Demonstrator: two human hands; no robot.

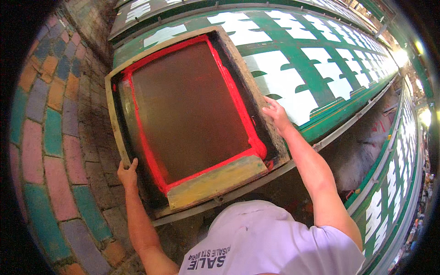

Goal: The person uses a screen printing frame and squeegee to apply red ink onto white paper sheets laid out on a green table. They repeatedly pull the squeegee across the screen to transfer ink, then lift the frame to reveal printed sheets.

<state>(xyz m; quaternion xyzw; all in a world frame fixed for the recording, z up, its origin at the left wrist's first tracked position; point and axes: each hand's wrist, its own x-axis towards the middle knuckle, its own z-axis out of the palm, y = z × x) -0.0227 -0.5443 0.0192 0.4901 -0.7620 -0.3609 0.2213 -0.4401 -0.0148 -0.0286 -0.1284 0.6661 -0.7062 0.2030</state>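
A large screen printing frame point(110, 101) spans the space between my hands, tilted across the near end of a green table. Its dark mesh point(188, 110) is bordered by thick red ink or tape point(231, 94). Along the near side of the mesh lies a flat, yellow-stained squeegee board point(217, 181). My left hand point(127, 174) grips the left rail near its lower corner, thumb on top. On the opposite rail my right hand point(276, 114) is closed around the edge, its fingers partly hidden. The frame covers whatever lies beneath it.
White cut fabric pieces point(279, 82) lie in rows on the long green table point(316, 123). Another green table with white pieces point(392, 183) runs along the right, across a narrow aisle point(357, 137). At left stands a painted, multicoloured block wall point(59, 137).
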